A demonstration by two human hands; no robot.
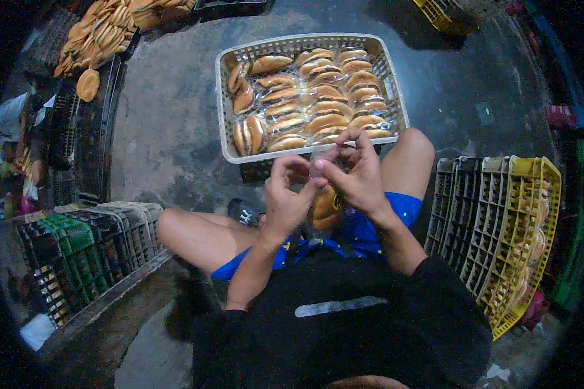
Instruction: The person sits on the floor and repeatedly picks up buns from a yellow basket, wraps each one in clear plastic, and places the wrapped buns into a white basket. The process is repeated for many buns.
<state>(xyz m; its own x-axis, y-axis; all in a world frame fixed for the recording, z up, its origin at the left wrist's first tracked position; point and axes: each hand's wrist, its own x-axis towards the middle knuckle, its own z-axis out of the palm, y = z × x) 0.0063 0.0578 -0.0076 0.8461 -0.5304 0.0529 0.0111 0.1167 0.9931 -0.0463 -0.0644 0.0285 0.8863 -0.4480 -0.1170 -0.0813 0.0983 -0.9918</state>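
A browned bun (325, 211) in a clear plastic bag (322, 154) hangs above my lap. My left hand (290, 197) pinches the upper part of the bag between thumb and fingertips. From the other side, my right hand (359, 177) grips the same gathered plastic, its thumb pressed on the film. The bun rests below both hands, partly covered by the right one. Just beyond my fingers stands a pale plastic crate (223, 104), where bagged buns (328, 107) with a dark filling lie in rows.
Stacked crates rise at my left, a green one (73, 257) among them. On my right, a yellow crate (520, 209) with buns tops another stack. Loose flat breads (102, 29) are heaped at the upper left, above dark crates (95, 121). Concrete floor (170, 107) surrounds the pale crate.
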